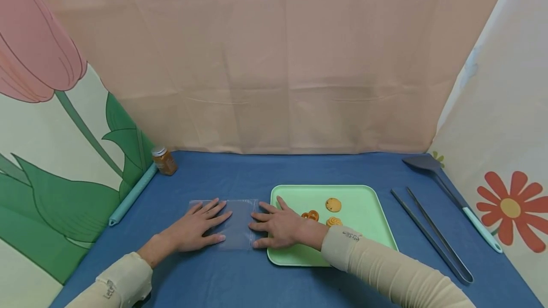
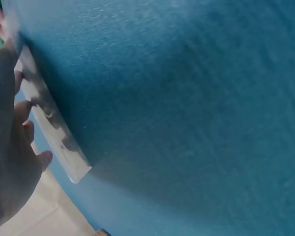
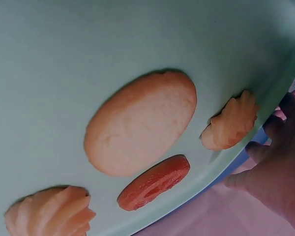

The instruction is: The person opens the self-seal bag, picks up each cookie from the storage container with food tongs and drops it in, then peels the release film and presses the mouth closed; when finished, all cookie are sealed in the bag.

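Observation:
A clear, flat plastic bag (image 1: pixel 237 232) lies on the blue cloth left of the pale green tray (image 1: pixel 368 251). My left hand (image 1: pixel 201 225) rests on the bag's left part with its fingers spread. Fingers of my right hand (image 1: pixel 284 227) reach to the bag's right edge, while its palm is over the tray's left side. On the tray sit a round flat cookie (image 1: pixel 333 205), a glossy brown pretzel (image 1: pixel 314 215) and a swirled cookie (image 1: pixel 334 221). My forearm partly hides the tray. The right wrist view shows a second swirled cookie (image 3: pixel 233 120) near the rim.
Metal tongs (image 1: pixel 436 239) lie right of the tray, beside a dark spatula (image 1: pixel 449 194) with a mint handle. At the back left stands a lidded jar (image 1: pixel 166 161) by a teal roll (image 1: pixel 133 195). Printed sheets wall in the table's back and sides.

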### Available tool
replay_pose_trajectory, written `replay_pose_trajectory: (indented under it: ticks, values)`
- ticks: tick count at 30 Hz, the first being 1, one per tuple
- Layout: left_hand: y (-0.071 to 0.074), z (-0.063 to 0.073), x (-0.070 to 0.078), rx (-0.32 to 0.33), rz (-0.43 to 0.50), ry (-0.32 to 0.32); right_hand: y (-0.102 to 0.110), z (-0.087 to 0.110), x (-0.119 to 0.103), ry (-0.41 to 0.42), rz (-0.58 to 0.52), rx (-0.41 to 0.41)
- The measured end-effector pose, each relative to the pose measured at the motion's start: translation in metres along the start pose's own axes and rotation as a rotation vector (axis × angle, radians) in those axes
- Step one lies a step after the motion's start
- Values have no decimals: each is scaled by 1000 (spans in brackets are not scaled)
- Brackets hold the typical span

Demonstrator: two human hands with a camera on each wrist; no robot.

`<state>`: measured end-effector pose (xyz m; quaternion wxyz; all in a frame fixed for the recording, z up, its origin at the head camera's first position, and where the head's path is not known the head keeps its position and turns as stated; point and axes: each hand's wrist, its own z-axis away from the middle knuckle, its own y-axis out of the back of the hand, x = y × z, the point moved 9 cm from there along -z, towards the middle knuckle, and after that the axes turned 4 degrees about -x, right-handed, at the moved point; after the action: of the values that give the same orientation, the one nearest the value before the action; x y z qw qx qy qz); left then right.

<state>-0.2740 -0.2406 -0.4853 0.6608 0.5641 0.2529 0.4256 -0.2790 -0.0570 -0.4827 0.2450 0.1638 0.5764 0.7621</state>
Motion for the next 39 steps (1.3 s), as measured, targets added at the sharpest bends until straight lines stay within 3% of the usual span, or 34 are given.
replay_pose_trajectory:
  ticks: [9, 26, 39]
  values:
    - [-3, -2, -5, 56, 22, 4, 0, -1, 1, 14, -19, -1]
    - [12, 8, 0, 215, 94, -67, 0, -1, 2, 9, -25, 2]
    - [24, 14, 0, 340, 125, -39, -1, -1, 1, 15, -30, -4]
